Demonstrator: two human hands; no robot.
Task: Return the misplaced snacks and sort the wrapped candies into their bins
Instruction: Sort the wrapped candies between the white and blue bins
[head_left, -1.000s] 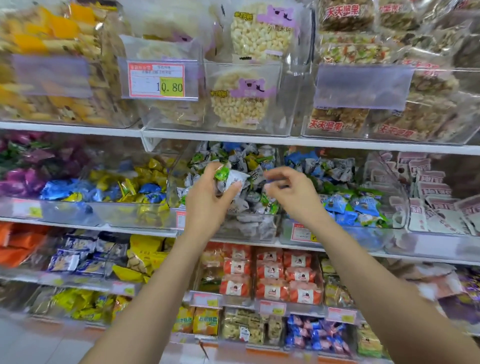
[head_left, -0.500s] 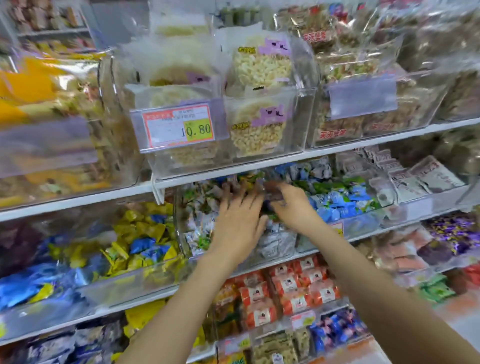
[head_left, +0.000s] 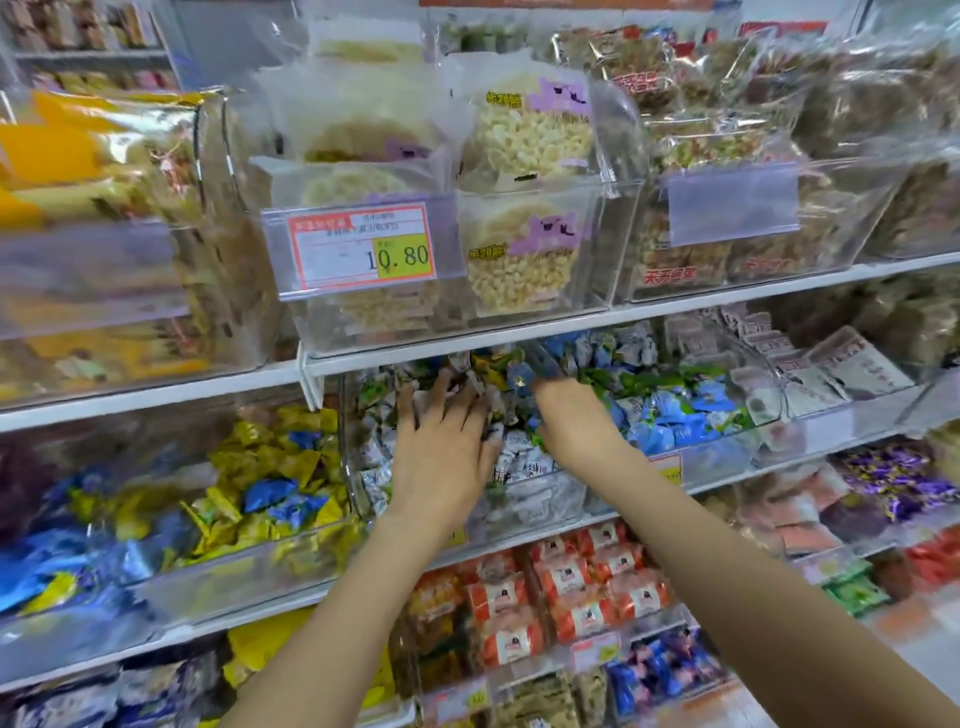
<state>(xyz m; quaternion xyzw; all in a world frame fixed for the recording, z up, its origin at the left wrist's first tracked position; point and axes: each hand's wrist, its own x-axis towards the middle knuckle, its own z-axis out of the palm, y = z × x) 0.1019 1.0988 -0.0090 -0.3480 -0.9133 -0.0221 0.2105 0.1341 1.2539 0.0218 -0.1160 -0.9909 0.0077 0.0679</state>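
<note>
Candies (head_left: 524, 462) hide fingertips of right hand (head_left: 571, 421), grip unclear

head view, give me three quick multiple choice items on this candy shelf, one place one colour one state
1. Where do the left hand and right hand reach?
A a shopping basket
B the middle candy bin
C a freezer

2. What colour is the price tag border?
A blue
B red
C black

3. How are the left hand's fingers?
A spread
B fisted
C pinching a bag

Key: B, both hands reach into it; B, a red frame surrounds 10.80; A, the fingers lie spread on the wrappers.
</note>
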